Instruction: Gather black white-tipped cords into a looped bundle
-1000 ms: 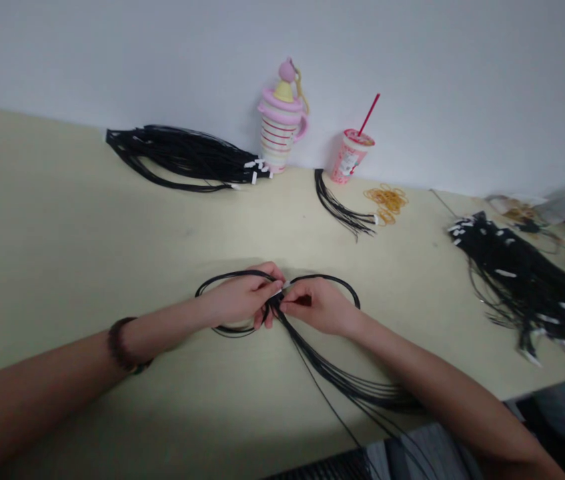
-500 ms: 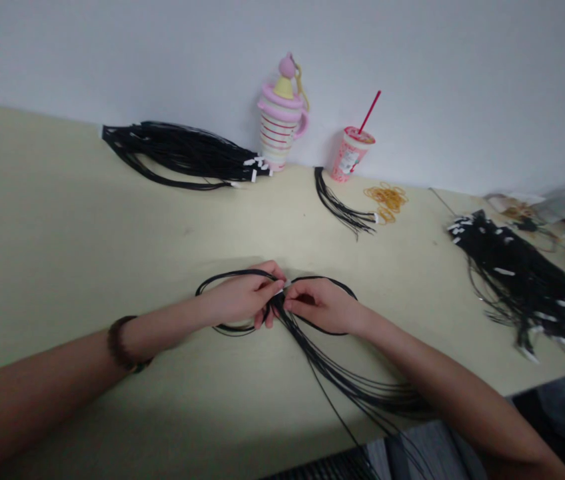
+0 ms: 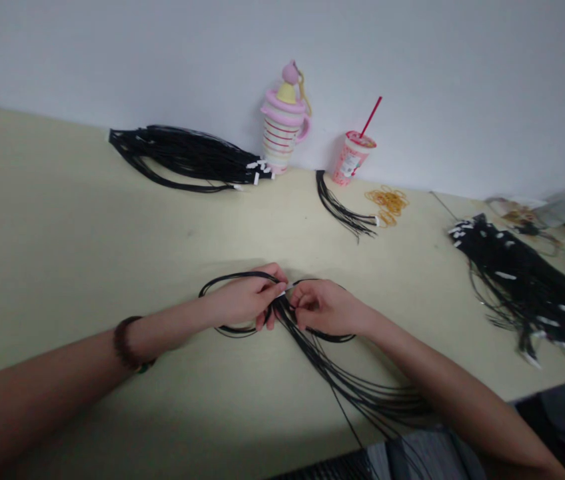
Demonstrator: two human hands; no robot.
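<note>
A bundle of thin black cables [image 3: 320, 360] lies looped to both sides of its middle, its long tail running down to the right toward my lap. My left hand [image 3: 255, 297] is closed on the middle of the bundle, thumb and fingers pinching near a small white piece [image 3: 288, 287]. Close beside it, my right hand [image 3: 325, 307] has its fingertips drawn together at the cables, over the right-hand loop. Whether it pinches one cable or several I cannot tell.
Along the wall stand a tied black cable bundle [image 3: 187, 157], a pink-lidded mug [image 3: 280, 137] and a pink cup with a straw [image 3: 352, 160]. Nearby are a smaller cable bundle [image 3: 340, 210] and yellow rubber bands [image 3: 387, 200]. A large cable pile [image 3: 527, 280] lies at right.
My right hand has shifted slightly right and down, away from the white piece. The right loop now hangs lower beneath it. My left hand keeps its grip.
</note>
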